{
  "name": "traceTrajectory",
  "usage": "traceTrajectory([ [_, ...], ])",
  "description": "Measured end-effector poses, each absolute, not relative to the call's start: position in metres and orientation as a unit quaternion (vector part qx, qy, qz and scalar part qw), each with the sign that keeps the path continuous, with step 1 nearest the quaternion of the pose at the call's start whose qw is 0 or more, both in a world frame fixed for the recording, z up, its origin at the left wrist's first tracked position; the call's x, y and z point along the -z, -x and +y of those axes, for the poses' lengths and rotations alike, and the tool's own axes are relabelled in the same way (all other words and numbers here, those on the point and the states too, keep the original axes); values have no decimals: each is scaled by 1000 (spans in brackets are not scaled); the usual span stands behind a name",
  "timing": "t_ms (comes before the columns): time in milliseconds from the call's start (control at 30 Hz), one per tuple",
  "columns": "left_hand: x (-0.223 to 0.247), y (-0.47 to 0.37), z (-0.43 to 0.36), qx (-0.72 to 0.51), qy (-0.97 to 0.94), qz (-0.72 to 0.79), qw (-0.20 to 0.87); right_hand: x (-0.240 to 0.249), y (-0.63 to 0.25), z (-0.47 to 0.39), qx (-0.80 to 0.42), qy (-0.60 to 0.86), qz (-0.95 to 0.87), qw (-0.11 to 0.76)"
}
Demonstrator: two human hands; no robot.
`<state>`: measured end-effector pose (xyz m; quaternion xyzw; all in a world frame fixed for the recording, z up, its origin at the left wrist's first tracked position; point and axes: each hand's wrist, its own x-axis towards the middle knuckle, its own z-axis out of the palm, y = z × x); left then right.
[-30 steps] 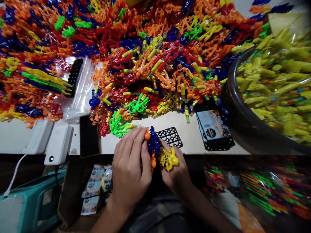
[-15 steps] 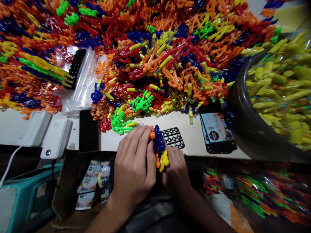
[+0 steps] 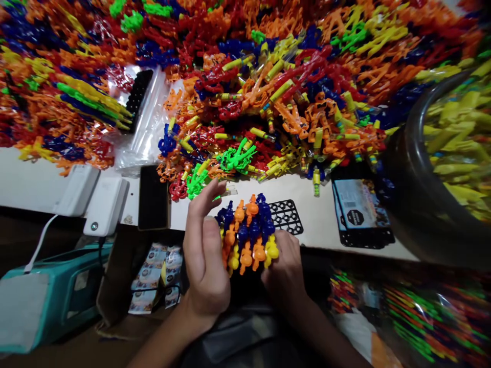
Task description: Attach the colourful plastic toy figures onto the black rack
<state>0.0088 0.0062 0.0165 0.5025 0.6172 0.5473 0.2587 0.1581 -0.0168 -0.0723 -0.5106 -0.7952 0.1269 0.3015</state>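
A bundle of small plastic toy figures [image 3: 253,231] in blue, orange and yellow is held at the table's front edge. My right hand [image 3: 284,260] grips the bundle from its right side with curled fingers; the fingertips are hidden behind the figures. On the other side, my left hand [image 3: 207,255] is open, its fingers stretched upward and its palm against or close beside the figures. Just behind the bundle, a flat black plastic lattice [image 3: 287,217] lies on the white table [image 3: 314,225].
A heap of colourful plastic figures [image 3: 238,102] covers the back. At right stands a dark tub [image 3: 406,168] of yellow packets beside printed cards [image 3: 356,209]. Clear plastic bags [image 3: 143,122], a black phone [image 3: 153,197] and white power bricks [image 3: 105,204] lie left; a cardboard box [image 3: 111,286] stands below.
My left hand has opened, its fingers lifting and tilting back from the figures. The bundle has spread wider, showing more orange and blue figures. The view has shifted slightly left.
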Motion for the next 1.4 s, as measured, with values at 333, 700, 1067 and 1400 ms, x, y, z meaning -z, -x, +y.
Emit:
traceTrajectory([
  [333,-21,3,2,-462,-559,627,283,48,-183,44,-304,454,-776,316],
  [700,-25,-5,17,-367,-698,586,186,58,-176,79,-340,343,-833,269],
  [1067,-23,-5,17,-373,-695,591,169,77,-173,62,-244,356,-839,330],
  [1400,-34,-5,6,-316,-752,574,76,47,-189,99,-272,496,-777,274],
])
